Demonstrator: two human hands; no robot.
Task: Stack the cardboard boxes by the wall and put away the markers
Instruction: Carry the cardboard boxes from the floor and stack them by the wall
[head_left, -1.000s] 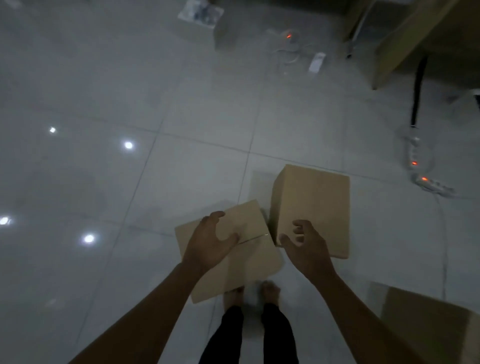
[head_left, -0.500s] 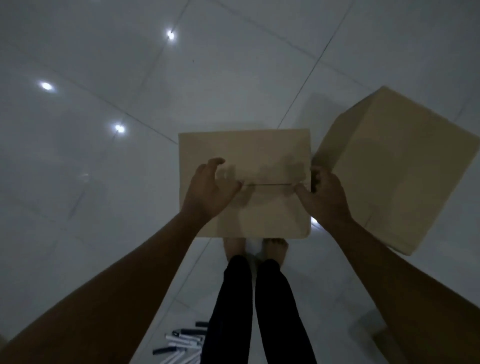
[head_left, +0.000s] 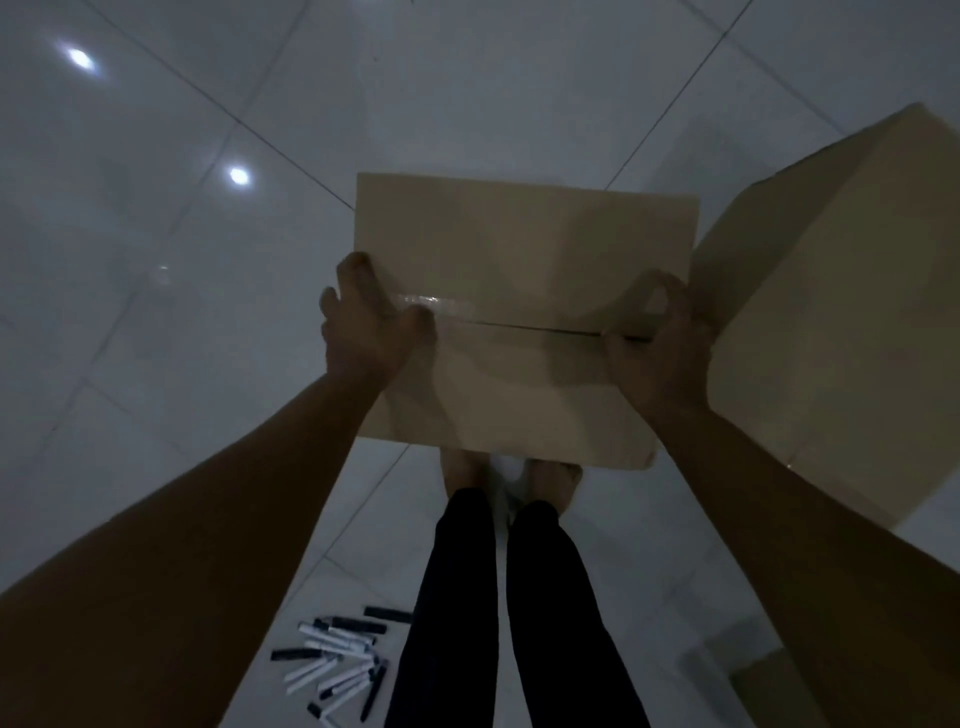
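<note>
A flat-topped cardboard box with a taped seam across its lid sits in front of my feet. My left hand grips its left edge, thumb on top. Its right edge is held by my right hand. Both hands clasp the same box at the seam line. A larger cardboard box stands just to the right, touching or nearly touching the held one. Several black and white markers lie scattered on the floor behind my left leg.
Glossy grey floor tiles reflect ceiling lights at the upper left. My legs in dark trousers and bare feet stand below the box. A dim corner of another cardboard box shows at the lower right.
My hands went from hovering over the box to clasping its two sides. The view tipped downward and closer, so the box looks larger and the markers came into sight.
</note>
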